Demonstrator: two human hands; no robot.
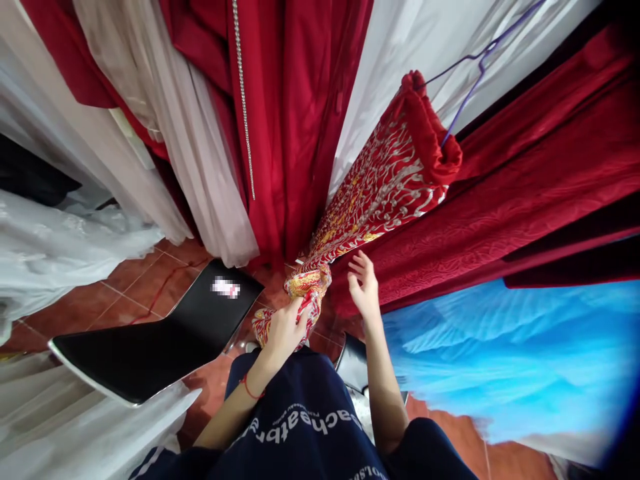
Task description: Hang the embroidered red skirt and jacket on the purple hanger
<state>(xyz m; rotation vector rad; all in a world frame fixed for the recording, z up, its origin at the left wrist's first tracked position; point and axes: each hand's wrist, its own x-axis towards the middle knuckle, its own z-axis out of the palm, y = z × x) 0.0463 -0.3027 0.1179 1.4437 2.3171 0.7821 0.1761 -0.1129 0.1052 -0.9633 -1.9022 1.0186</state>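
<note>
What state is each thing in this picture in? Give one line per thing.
Embroidered red dress: hanging, hem bunched.
Left hand: shut on the hem.
Right hand: open, fingers spread, holding nothing.
Purple hanger: hooked in the dress top.
Black chair: unoccupied.
Blue fabric: spread out.

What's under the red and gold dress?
Its hem is bunched in the left hand, above reddish floor tiles. The floor directly beneath it is covered.
</note>
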